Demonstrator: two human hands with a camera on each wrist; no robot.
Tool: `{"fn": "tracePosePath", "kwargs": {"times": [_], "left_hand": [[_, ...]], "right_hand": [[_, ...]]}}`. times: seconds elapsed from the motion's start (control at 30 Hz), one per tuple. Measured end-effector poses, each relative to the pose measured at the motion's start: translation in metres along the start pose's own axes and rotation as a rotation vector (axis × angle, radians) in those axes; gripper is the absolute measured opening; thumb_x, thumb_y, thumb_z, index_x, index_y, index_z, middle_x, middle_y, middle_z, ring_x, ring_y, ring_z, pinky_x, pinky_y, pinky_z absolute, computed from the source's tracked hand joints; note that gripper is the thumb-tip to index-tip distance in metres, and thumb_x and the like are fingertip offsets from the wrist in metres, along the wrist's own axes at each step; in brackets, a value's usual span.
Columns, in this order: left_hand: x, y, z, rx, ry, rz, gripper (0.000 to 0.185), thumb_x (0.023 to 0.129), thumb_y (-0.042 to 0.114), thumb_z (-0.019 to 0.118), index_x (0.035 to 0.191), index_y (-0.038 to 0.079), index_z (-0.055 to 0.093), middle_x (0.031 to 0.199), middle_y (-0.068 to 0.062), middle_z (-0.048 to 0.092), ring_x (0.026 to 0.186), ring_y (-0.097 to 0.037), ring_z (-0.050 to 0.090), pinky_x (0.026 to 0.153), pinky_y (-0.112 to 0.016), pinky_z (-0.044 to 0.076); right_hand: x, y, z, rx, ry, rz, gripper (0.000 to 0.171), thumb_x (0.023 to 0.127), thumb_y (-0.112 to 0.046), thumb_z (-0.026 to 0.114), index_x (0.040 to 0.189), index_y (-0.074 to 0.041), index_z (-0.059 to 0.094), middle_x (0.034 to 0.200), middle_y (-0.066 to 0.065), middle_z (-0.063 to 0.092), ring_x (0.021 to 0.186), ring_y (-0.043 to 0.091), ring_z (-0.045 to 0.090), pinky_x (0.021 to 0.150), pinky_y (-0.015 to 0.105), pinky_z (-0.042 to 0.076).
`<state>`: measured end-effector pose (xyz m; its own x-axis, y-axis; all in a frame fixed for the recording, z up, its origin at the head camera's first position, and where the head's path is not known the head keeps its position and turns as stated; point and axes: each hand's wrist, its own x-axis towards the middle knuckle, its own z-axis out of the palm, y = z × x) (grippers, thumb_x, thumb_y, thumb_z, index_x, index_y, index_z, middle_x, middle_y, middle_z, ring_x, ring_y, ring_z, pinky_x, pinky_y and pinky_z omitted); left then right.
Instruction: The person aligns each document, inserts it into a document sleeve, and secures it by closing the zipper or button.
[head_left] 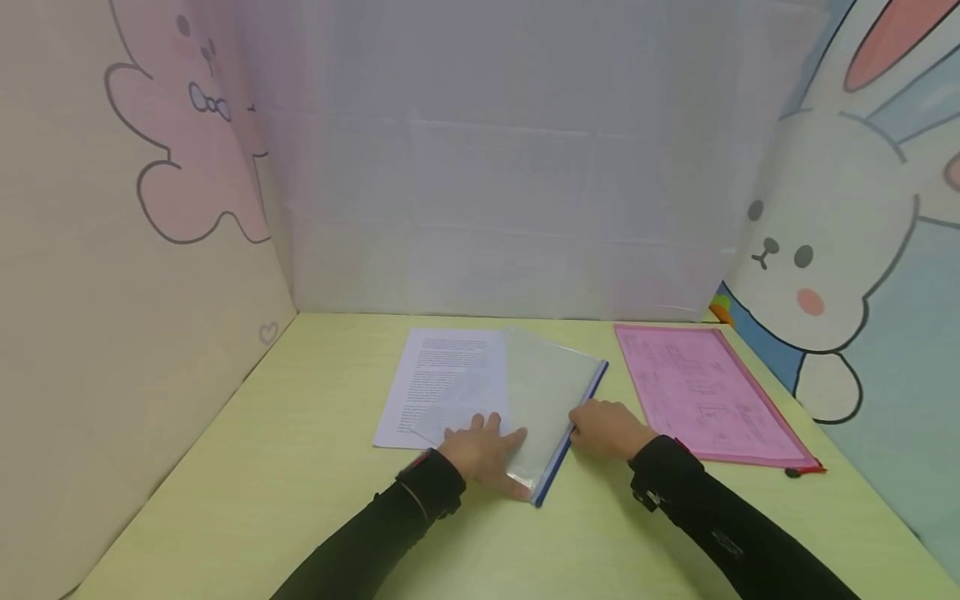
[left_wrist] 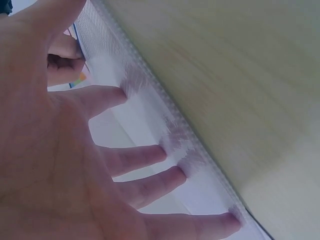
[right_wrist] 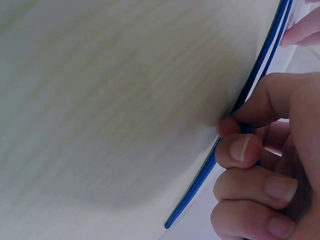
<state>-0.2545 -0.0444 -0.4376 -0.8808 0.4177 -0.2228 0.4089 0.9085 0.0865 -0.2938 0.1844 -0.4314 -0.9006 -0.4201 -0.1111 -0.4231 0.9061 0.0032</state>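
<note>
A clear plastic document pouch (head_left: 551, 379) with a blue zipper edge (head_left: 555, 467) lies slanted on the table, overlapping a printed white sheet (head_left: 446, 362). My left hand (head_left: 483, 454) presses on the pouch near its lower part, fingers spread; in the left wrist view its fingertips (left_wrist: 175, 175) touch the clear plastic. My right hand (head_left: 611, 429) is at the blue edge, about midway along it. In the right wrist view, thumb and curled fingers (right_wrist: 240, 150) pinch the blue zipper (right_wrist: 192, 185), and a small blue piece shows between them. The fingers partly hide that piece.
To the right lies a pink pouch (head_left: 697, 392) with a red edge and printed paper showing through. A small black item (head_left: 792, 472) sits at its lower right corner. Fabric-like walls (head_left: 510, 208) with cartoon animals border the pale yellow table (head_left: 300, 467).
</note>
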Motion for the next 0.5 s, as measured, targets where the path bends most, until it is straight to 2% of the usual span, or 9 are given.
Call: {"fn": "tracePosePath", "kwargs": {"times": [0.5], "left_hand": [[0.0000,-0.0001,0.0000,-0.001,0.004,0.002,0.096,0.073,0.076,0.074,0.155,0.040,0.042,0.141,-0.009,0.047,0.122,-0.027,0.044,0.097,-0.065,0.043]], "right_hand": [[0.0016,0.0026,0.0013,-0.031,0.004,-0.006,0.014,0.095,-0.014,0.062,0.083,-0.008,0.060,0.073,0.002,0.050,0.067,0.020,0.047,0.063,0.037,0.042]]}}
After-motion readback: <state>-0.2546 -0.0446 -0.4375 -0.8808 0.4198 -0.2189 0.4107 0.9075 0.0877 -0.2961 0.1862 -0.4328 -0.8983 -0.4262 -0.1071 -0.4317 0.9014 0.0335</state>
